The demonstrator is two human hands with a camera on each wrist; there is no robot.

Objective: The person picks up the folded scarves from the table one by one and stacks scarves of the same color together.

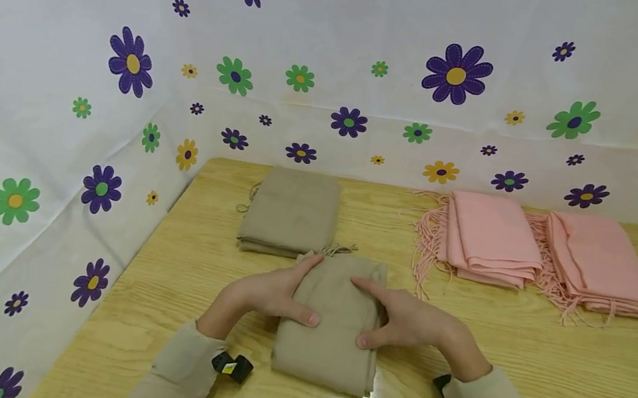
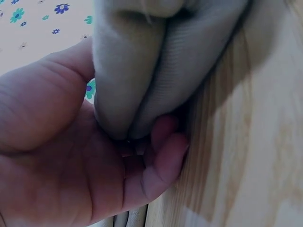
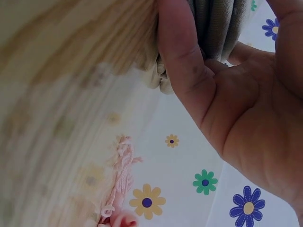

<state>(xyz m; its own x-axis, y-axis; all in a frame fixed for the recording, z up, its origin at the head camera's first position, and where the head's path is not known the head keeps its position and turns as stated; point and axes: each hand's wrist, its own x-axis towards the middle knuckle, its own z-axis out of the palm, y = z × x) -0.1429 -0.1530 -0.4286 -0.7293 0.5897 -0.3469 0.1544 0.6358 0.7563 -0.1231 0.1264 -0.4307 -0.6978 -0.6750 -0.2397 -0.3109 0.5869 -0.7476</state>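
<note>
A folded beige scarf (image 1: pixel 324 361) with a short fringe at its far end lies in the middle front of the table in the head view. My left hand (image 1: pixel 267 294) grips its left edge, thumb on top. The left wrist view shows those fingers (image 2: pixel 163 165) curled beneath the folded layers (image 2: pixel 128 71), close to the tabletop. On the opposite edge, my right hand (image 1: pixel 416 323) holds the scarf, its thumb on the upper face. Stacked folds (image 3: pixel 220 28) sit within the right hand's grasp (image 3: pixel 236 104) in the right wrist view.
Another folded beige scarf (image 1: pixel 293 209) lies just behind, at the back left. Two folded pink scarves, one nearer the middle (image 1: pixel 493 232) and one farther right (image 1: pixel 607 260), have loose fringes spread on the wooden table (image 1: pixel 515 366). A flower-print cloth (image 1: pixel 340 40) hangs behind and at left.
</note>
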